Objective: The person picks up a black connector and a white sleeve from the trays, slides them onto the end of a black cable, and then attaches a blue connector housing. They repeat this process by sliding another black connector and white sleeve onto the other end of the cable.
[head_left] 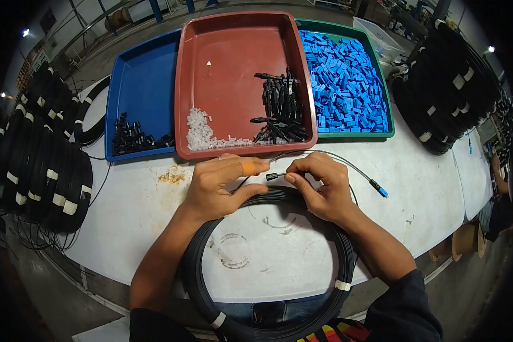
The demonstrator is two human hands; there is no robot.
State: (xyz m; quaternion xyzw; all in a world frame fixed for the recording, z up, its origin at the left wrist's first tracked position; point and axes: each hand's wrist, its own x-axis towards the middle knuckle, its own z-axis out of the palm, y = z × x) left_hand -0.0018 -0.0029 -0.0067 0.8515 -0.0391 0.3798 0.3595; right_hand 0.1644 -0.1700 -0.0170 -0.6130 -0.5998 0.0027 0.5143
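Note:
A coil of black cable (195,256), tied with white tape, leans against the table's front edge toward my body. My right hand (325,185) pinches a thin cable near its end, between thumb and index finger. A short black connector (275,176) sticks out leftward from that pinch. My left hand (216,185), with an orange band (248,167) round one finger, is open just left of the connector; thumb and index finger stand apart. Another cable end with a blue-tipped connector (379,189) lies on the table to the right of my right hand.
Behind my hands stand a blue tray (142,74) with black pieces, a red tray (233,51) with clear caps and black connectors, and a green tray (389,128) full of blue connectors. Stacked cable coils (37,165) rise at left, more coils (447,85) at right.

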